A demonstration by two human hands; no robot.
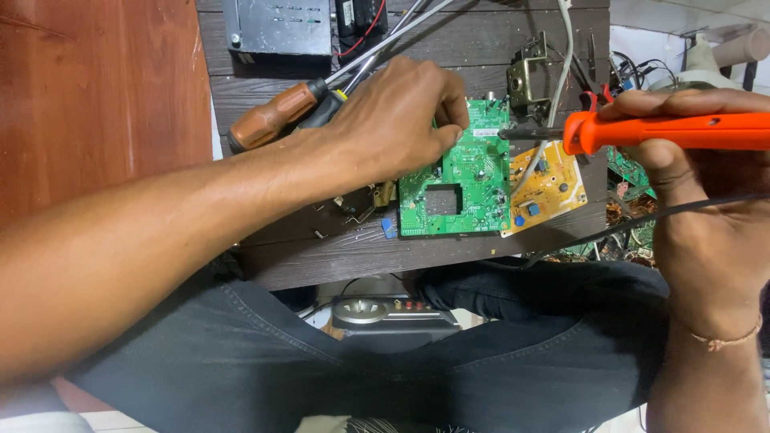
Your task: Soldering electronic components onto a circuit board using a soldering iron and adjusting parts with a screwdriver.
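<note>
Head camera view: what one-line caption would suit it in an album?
Left hand steadies a green circuit board while the right hand brings an orange soldering iron to its edge.

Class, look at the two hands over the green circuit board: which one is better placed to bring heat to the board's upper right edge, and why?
Probably the right hand: it grips the orange soldering iron, whose tip reaches the green circuit board at that edge. The left hand rests on the board's upper left, apparently steadying it, and holds no tool.
</note>
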